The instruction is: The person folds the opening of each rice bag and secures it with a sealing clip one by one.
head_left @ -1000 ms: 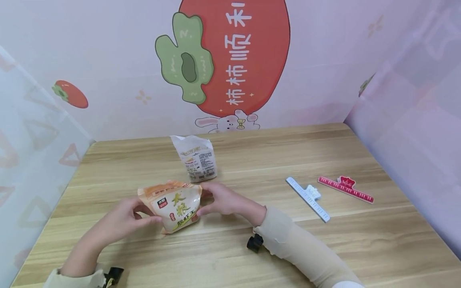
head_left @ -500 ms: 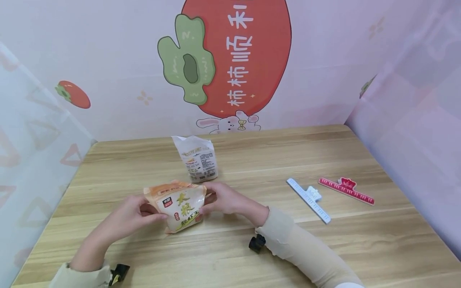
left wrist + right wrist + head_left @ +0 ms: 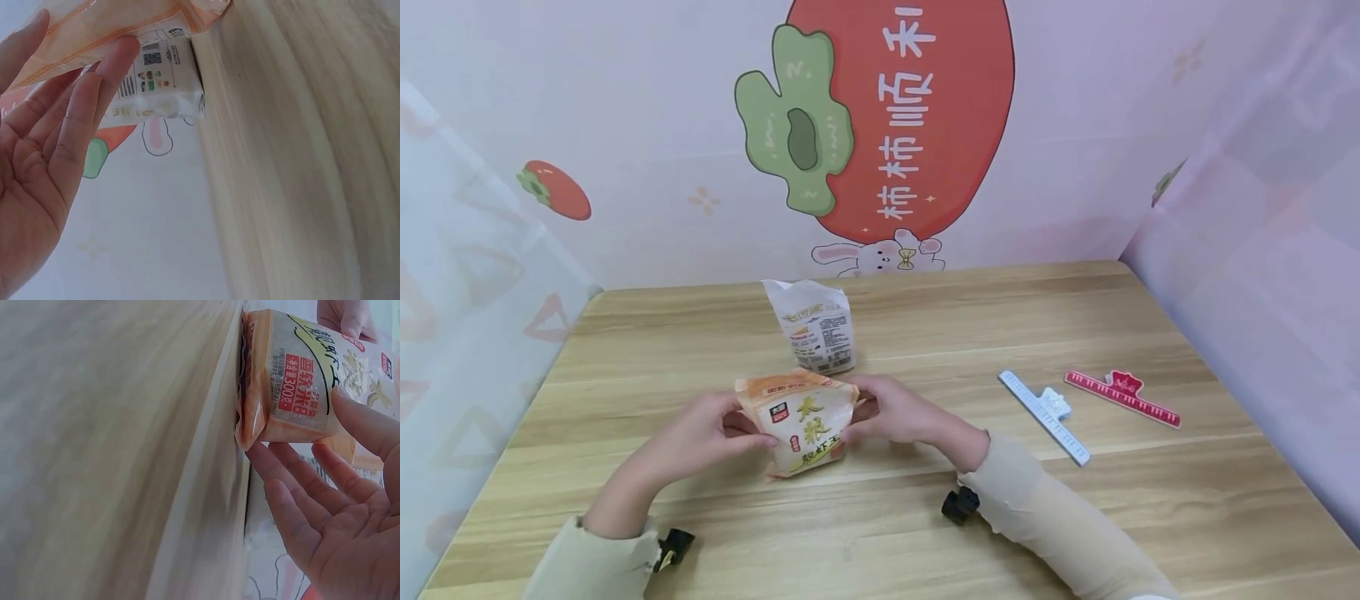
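Note:
An orange snack bag (image 3: 797, 421) with yellow lettering stands on the wooden table (image 3: 925, 533), held up between both hands. My left hand (image 3: 751, 435) grips its left edge, thumb on the front and fingers behind. My right hand (image 3: 859, 417) grips the right edge in the same way. In the left wrist view my fingers (image 3: 81, 106) lie fairly straight against the back of the orange bag (image 3: 106, 31). The right wrist view shows the orange bag (image 3: 300, 375) with my thumb across its front and my fingers (image 3: 300, 481) spread below it.
A white printed bag (image 3: 811, 327) stands just behind the orange one, also visible as the white bag (image 3: 156, 87). A pale blue sealing clip (image 3: 1043, 415) and a red sealing clip (image 3: 1122, 397) lie to the right. Pink panels wall in the table.
Both hands have carried the orange bag a little to the right and stood it more upright. The white bag and the clips stay put.

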{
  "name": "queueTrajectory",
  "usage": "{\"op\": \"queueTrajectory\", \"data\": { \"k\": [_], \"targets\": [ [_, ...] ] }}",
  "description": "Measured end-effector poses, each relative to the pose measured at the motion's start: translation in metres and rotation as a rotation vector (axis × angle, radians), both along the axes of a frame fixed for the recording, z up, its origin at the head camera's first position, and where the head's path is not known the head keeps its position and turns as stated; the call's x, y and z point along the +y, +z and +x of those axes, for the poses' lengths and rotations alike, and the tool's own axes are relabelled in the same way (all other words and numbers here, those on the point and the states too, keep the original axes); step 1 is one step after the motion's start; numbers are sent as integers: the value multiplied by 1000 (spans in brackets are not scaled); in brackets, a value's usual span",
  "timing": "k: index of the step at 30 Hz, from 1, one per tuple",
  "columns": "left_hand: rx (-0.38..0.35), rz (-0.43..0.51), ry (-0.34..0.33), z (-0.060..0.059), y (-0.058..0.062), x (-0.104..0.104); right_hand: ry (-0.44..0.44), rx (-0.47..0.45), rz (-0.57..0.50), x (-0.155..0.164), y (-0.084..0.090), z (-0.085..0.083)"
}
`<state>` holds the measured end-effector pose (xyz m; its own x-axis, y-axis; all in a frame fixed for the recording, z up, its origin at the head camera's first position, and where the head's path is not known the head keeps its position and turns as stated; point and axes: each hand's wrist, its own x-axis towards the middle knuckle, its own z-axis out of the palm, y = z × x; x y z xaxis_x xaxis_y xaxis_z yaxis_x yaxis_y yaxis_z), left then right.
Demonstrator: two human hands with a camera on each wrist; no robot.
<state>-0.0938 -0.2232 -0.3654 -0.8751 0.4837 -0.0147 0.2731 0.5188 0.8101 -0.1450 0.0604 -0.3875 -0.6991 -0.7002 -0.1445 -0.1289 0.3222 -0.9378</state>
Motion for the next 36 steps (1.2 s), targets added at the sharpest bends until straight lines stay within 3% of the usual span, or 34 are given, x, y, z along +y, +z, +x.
{"op": "queueTrajectory", "data": {
  "k": [14,25,31,36],
  "targets": [
    [-38,-20,-58,-11,6,29,-47,2,-12,32,0,6],
    [-39,-46,-104,-15,4,51,-93,32,-1,55,-2,18],
    [-6,-32,-152,-15,5,62,-73,37,14,68,1,22],
    [-29,4,-186,-16,5,71,-55,47,37,77,4,25]
  ]
}}
